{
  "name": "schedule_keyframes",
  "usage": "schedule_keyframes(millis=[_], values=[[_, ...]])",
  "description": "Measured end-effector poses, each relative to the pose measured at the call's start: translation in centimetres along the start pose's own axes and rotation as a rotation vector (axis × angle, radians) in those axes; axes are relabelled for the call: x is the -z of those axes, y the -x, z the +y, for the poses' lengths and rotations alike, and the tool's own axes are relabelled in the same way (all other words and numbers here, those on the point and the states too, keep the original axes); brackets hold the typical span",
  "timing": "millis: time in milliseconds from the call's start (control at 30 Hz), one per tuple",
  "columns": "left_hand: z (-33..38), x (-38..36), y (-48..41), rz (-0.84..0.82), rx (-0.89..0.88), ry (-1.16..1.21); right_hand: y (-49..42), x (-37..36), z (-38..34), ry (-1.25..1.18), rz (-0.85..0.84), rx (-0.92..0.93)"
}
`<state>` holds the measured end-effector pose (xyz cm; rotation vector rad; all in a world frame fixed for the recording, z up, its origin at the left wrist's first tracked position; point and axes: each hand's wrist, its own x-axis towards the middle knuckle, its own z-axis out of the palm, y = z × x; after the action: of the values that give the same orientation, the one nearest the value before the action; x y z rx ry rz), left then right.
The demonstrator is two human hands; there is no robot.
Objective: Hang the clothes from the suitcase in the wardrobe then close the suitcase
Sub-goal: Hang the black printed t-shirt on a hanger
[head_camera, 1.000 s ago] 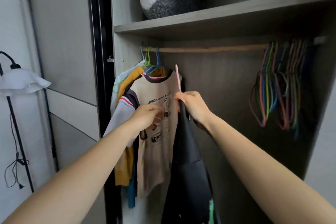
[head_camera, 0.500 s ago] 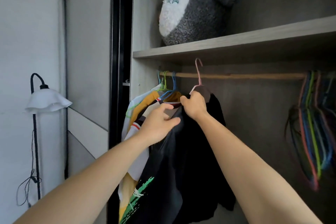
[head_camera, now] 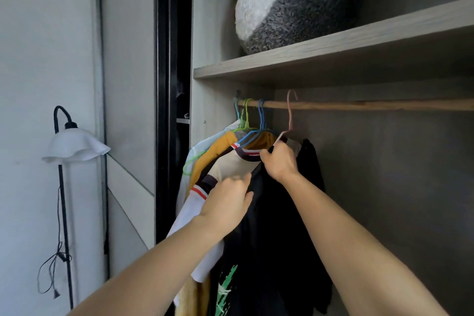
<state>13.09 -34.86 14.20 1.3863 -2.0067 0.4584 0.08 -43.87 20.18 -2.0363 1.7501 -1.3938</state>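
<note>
A black T-shirt (head_camera: pixel 277 233) with a green print hangs on a pink hanger (head_camera: pixel 289 115), whose hook sits over the wooden rail (head_camera: pixel 359 104). My right hand (head_camera: pixel 280 160) grips the shirt's collar at the hanger's neck. My left hand (head_camera: pixel 227 202) rests on the shirt's left shoulder, pinching the fabric. To the left hang a beige shirt (head_camera: pixel 230 169) with a striped collar, a yellow garment (head_camera: pixel 213 151) and a white one on blue and green hangers. The suitcase is out of view.
A wooden shelf (head_camera: pixel 333 46) above the rail carries a grey and white plush toy (head_camera: pixel 295 0). The black door frame (head_camera: pixel 171 84) stands at the wardrobe's left edge. A floor lamp (head_camera: pixel 71 149) with a white shade stands by the wall.
The black shirt on its pink hanger was lifted from chest height up to the rail, and the hook now sits over the rail. Both hands rose with it and my view tilted upward.
</note>
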Motion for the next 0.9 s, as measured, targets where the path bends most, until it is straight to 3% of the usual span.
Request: schedule_keyframes(millis=[200,433,533,667,900], values=[[-0.9,-0.9,-2.2,-0.053,0.048,-0.169,-2.6,-1.1,-0.7,0.033,-0.056,0.019],[-2.3,-2.5,-3.6,-0.148,0.205,-0.105,-4.3,-3.6,-0.2,0.101,-0.15,-0.023],[-4.1,-3.5,-3.7,-0.09,0.275,0.085,-4.8,-4.7,0.0,0.17,-0.144,0.013],[-5.8,-3.7,-3.2,0.124,0.533,0.566,-5.2,-5.8,-0.6,0.301,-0.206,0.05],[-7.5,-4.5,-0.2,0.133,0.712,0.672,-3.2,-7.4,0.7,0.237,-0.294,0.091]])
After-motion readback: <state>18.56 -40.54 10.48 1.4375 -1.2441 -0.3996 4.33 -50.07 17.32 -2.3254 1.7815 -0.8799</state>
